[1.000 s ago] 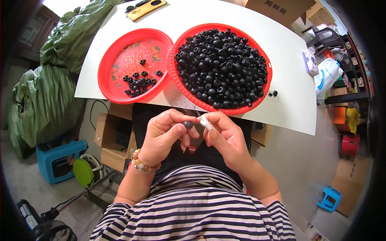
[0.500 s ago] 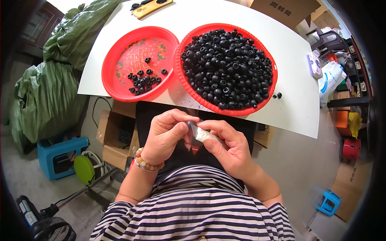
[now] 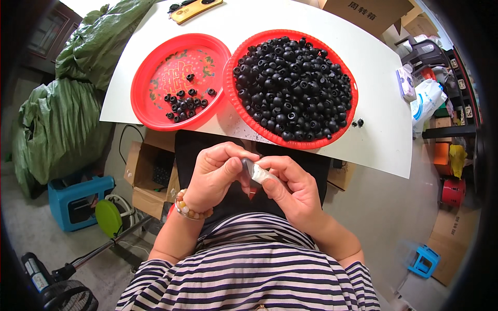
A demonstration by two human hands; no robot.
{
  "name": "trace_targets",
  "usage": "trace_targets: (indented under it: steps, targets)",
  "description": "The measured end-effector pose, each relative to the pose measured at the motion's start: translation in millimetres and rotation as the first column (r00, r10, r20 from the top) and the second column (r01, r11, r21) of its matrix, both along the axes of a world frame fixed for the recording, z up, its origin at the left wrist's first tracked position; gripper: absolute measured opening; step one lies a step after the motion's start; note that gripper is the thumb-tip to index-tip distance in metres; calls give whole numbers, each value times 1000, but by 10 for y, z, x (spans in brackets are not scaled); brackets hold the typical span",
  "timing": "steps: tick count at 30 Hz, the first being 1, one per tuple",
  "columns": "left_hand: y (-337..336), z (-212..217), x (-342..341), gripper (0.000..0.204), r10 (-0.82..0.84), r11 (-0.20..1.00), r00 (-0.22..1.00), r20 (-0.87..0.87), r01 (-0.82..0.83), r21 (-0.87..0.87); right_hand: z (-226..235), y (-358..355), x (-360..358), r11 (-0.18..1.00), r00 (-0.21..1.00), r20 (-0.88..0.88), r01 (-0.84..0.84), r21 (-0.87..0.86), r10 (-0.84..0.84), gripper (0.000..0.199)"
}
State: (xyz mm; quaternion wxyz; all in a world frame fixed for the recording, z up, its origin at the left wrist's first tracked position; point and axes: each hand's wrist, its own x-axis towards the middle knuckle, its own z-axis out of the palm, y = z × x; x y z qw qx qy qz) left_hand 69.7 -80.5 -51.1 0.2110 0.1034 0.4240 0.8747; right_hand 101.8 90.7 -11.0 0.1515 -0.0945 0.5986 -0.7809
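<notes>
In front of my body, above my lap, both hands meet. My left hand (image 3: 220, 168), with a bead bracelet at the wrist, pinches a small round black plastic part (image 3: 246, 163) between thumb and fingers. My right hand (image 3: 295, 186) is closed round a small knife with a white-wrapped handle (image 3: 260, 174). Its short grey blade lies against the black part, and fingers hide much of both. Beyond my hands, a red basket (image 3: 356, 98) is heaped with similar black parts. To its left, a red tray (image 3: 142, 98) carries several hollow black pieces near its front.
The white table (image 3: 384, 135) holds two loose black bits right of the basket and a yellow object (image 3: 194, 11) at the far edge. Below left are an open cardboard box (image 3: 150, 199), a blue stool (image 3: 65, 207) and a fan (image 3: 67, 296). Green sacks (image 3: 57, 129) stand left.
Both hands have shifted only slightly, still together at the same spot. The knife and black part have turned a little against each other. The basket and tray look the same.
</notes>
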Motion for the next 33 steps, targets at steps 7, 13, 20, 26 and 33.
trace_targets:
  steps: [7,13,20,26,33]
  targets:
    - [15,-2,5,24,-27,997,992,127,17,75,-87,54,-39,995,992,81,97,-32,-94,27]
    - [47,27,25,24,-34,999,993,115,31,22,-77,-47,-127,987,987,88,140,-83,-133,26]
    - [41,-22,44,23,-46,999,989,139,44,13,-101,-120,-199,985,974,182,154,-79,-137,20]
    - [60,0,29,21,-50,999,988,146,50,5,-112,-132,-197,988,990,83,118,-98,-110,14]
    - [-176,108,-110,17,178,923,983,-37,-180,-340,-196,-5,-166,991,986,117,108,77,-116,17]
